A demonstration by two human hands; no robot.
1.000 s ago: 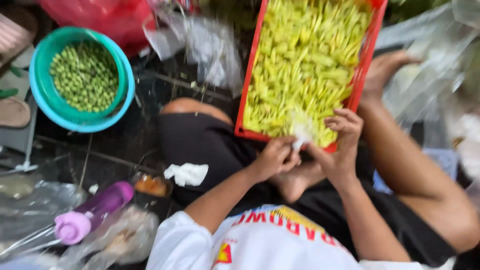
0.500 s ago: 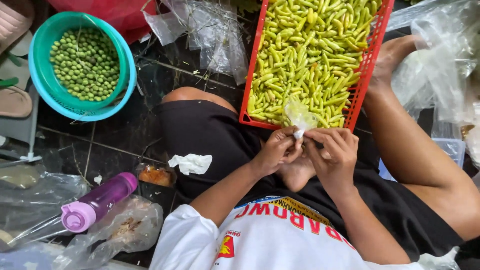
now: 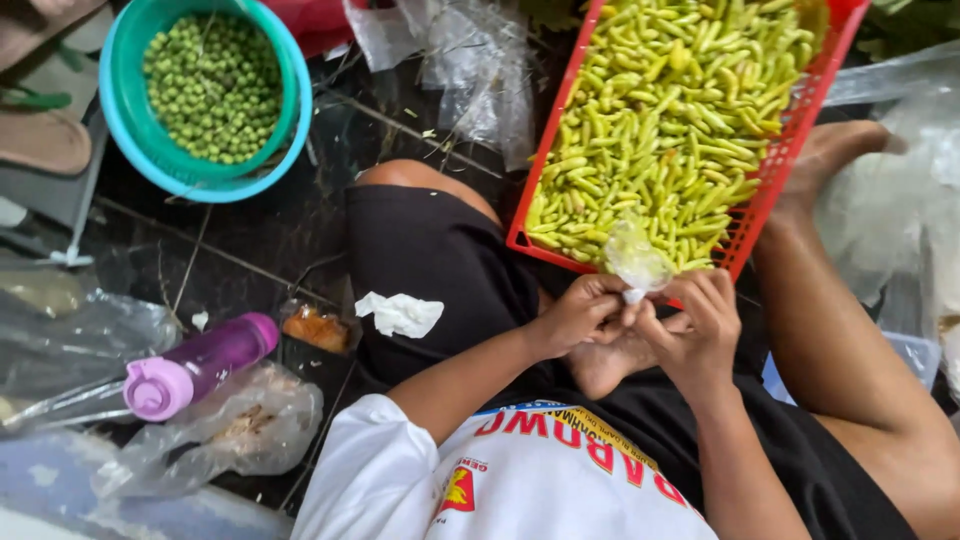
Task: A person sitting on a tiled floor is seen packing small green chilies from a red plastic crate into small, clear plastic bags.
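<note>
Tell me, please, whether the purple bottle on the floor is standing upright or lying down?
Lying down. The purple bottle rests on its side on the dark floor, its pink cap pointing left, beside clear plastic bags.

A dark, glossy tiled floor (image 3: 250, 240) carries everything. On it stand a teal plastic basin of small green round fruits (image 3: 205, 95), a red plastic crate of pale green chillies (image 3: 680, 130) and a purple plastic bottle with a pink cap (image 3: 195, 365) lying on its side. Clear plastic bags (image 3: 470, 70), a crumpled white tissue (image 3: 400, 313) and brown sandals (image 3: 40, 140) lie about.

Bowl (image 3: 120, 130) lies left of crate (image 3: 780, 160); bottle (image 3: 200, 365) perhaps on floor.
</note>
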